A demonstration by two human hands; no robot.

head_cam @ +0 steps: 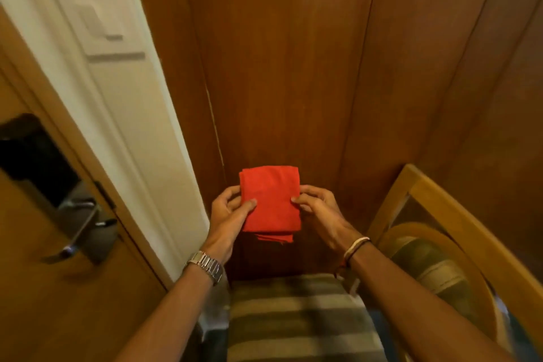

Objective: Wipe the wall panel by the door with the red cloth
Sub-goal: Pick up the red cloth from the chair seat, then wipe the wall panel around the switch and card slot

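Note:
A folded red cloth point(270, 200) is held up in front of me, close to the dark brown wooden wall panel point(288, 67). My left hand point(227, 211) pinches its left edge, thumb on the front. My right hand point(318, 209) grips its right edge the same way. A metal watch sits on my left wrist and cord bracelets on my right. Whether the cloth touches the panel I cannot tell.
The wooden door point(44, 244) with a metal lever handle point(82, 229) and dark lock plate stands at the left, beside a white frame strip point(126, 97). A wooden chair point(458, 214) with a striped cushion point(296, 314) stands below and to the right.

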